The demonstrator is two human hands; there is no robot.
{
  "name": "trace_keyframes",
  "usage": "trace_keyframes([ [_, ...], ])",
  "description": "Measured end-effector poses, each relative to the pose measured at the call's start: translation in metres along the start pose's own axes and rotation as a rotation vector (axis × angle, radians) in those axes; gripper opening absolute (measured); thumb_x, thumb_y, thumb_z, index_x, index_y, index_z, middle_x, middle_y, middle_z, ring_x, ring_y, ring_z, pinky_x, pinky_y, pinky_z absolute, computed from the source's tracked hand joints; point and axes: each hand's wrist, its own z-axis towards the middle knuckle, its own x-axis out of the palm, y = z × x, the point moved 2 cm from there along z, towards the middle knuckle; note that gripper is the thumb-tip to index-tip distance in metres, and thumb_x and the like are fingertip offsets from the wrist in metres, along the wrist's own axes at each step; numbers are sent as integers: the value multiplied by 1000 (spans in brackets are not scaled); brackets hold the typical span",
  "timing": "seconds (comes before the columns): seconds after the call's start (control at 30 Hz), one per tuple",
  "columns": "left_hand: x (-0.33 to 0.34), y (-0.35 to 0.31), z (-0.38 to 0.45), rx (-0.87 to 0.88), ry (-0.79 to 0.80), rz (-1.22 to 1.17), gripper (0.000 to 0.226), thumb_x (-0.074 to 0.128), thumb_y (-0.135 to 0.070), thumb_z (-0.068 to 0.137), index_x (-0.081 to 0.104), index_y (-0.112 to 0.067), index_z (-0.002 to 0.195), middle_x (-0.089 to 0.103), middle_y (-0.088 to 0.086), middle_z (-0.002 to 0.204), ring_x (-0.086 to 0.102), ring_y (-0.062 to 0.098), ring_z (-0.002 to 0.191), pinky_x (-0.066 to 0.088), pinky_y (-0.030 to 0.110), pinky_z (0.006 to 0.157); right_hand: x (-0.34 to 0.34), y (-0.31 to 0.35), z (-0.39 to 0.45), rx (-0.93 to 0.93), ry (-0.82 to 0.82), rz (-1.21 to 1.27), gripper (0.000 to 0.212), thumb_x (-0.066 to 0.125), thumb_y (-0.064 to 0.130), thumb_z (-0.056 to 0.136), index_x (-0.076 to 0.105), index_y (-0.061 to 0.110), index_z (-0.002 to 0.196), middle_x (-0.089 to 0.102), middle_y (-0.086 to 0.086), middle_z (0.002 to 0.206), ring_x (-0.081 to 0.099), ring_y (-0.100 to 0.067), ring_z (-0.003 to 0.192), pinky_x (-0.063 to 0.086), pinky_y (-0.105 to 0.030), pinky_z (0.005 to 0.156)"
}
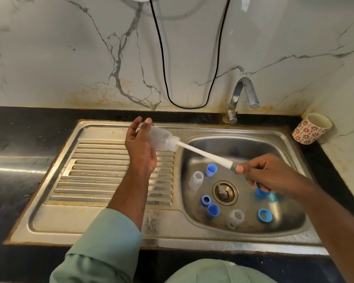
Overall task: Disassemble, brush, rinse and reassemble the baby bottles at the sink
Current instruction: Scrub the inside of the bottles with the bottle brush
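My left hand [140, 145] grips a clear baby bottle [164, 139] on its side above the drainboard, mouth toward the basin. My right hand [268, 174] holds the handle of a white bottle brush [204, 153], whose bristle head is inside the bottle. In the sink basin [290, 201] lie loose parts: a clear bottle [196, 180], a blue cap [211, 170], a blue ring [206, 200], another blue cap [213, 211], a clear bottle on its side [235, 219], a blue ring [265, 215] and a blue piece [262, 193] partly hidden under my right hand.
The tap [241, 99] stands behind the basin, with no water running. A ribbed drainboard [94, 176] lies left of the basin. A patterned cup [312, 128] sits on the dark counter at the right corner. A black cable [164, 64] hangs on the marble wall.
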Motion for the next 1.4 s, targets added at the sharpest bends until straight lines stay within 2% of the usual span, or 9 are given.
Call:
trace_keyframes([
  [0.33, 3, 3, -3, -48, 66, -144, 79, 81, -20, 79, 40, -17, 146, 57, 6, 112, 61, 22, 95, 58, 38, 64, 4, -4, -2, 19, 135, 110, 41, 61, 52, 76, 76, 14, 75, 59, -13, 59, 41, -20, 45, 33, -26, 45],
  [0.43, 3, 11, -5, -191, 74, -204, 119, 97, -44, 45, 39, -19, 146, 57, 13, 127, 61, 32, 112, 59, 47, 74, 0, -8, 0, 11, 64, 110, 50, 62, 55, 73, 75, 8, 85, 60, -14, 61, 41, -21, 46, 34, -27, 45],
  [0.53, 5, 22, -16, -343, 114, -229, 133, 98, -53, 28, 45, -14, 143, 55, 20, 137, 62, 36, 115, 58, 48, 76, 2, -6, 4, -8, 8, 44, 58, 61, 59, 71, 73, 3, 82, 59, -14, 59, 43, -18, 45, 36, -25, 43],
  [0.63, 2, 27, -14, -324, 86, -243, 133, 99, -51, 25, 47, -13, 141, 60, 18, 129, 66, 34, 107, 59, 45, 70, 3, -4, 5, -16, -103, -50, 36, 65, 49, 81, 75, 15, 73, 61, -8, 56, 46, -11, 44, 38, -23, 45],
  [0.73, -4, 25, -7, -290, 113, -253, 136, 99, -51, 33, 40, -5, 147, 59, 15, 116, 68, 27, 94, 58, 41, 72, 8, -7, -1, 5, 19, 20, 39, 65, 43, 86, 70, 14, 60, 58, -6, 53, 44, -17, 45, 36, -25, 45],
  [0.9, -1, 29, -16, -275, 161, -298, 102, 100, -41, 33, 60, -11, 121, 69, 16, 118, 62, 35, 119, 55, 53, 93, 10, -9, 0, -1, -86, -4, 46, 64, 47, 85, 67, 6, 65, 59, -7, 53, 45, -15, 44, 38, -23, 44],
  [1.1, -5, 27, -10, -258, 176, -311, 114, 99, -43, 37, 51, -10, 135, 63, 17, 126, 63, 33, 119, 58, 50, 88, 18, -6, -6, -26, -122, 55, 36, 64, 38, 89, 70, 26, 56, 55, -1, 48, 43, -10, 41, 36, -21, 43],
  [1.23, -6, 25, -7, -300, 212, -286, 124, 96, -49, 45, 38, -9, 148, 54, 17, 118, 62, 29, 103, 56, 50, 83, 31, -13, -13, 69, 133, 287, 39, 63, 42, 84, 73, 5, 79, 54, -11, 56, 37, -15, 41, 30, -24, 42],
  [1.4, -8, 32, -13, -307, 199, -244, 118, 99, -48, 35, 49, -12, 136, 63, 16, 116, 68, 31, 103, 58, 53, 84, 23, -17, -3, 60, 11, 188, 34, 64, 40, 87, 74, 16, 66, 56, -7, 54, 39, -13, 42, 32, -23, 42],
])
